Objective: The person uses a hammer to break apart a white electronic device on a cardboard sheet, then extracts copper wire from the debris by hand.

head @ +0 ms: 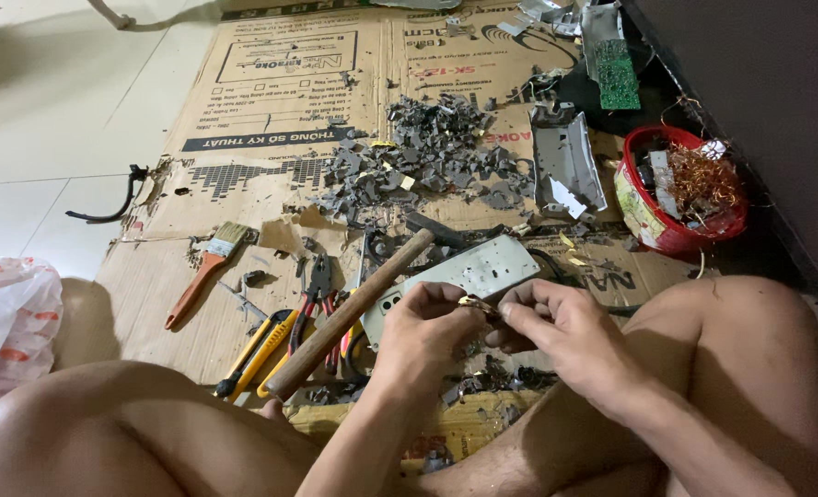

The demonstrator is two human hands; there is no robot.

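A flattened cardboard sheet (271,101) is spread over a pale tiled floor, and the person's bare knees frame the lower view. A small brass strip (476,302) is pinched between the fingertips of both hands just above the cardboard, near the middle of the view. The left hand (423,333) is closed on the strip's left end, thumb against forefinger; the right hand (556,327) is closed on its right end in the same way. The strip's long axis is seen to run roughly left to right, tilted slightly down toward the right hand; most of it is hidden by the fingers.

Directly behind the hands a pale metal plate (469,271) is laid flat. A wooden hammer handle (349,315) is angled from lower left to upper right, its top close to the left hand. Beside it lie red-handled pliers (315,293) and a yellow knife (254,352). A paintbrush (208,265) with an orange handle is set farther left. A heap of grey plastic chips (432,156) is piled at mid-sheet, well apart from the hands. To the right stand a grey casing (565,166), a red bowl (648,225) of copper wire and scraps, and a green circuit board (616,74). A plastic bag (4,322) is seen at the left edge.
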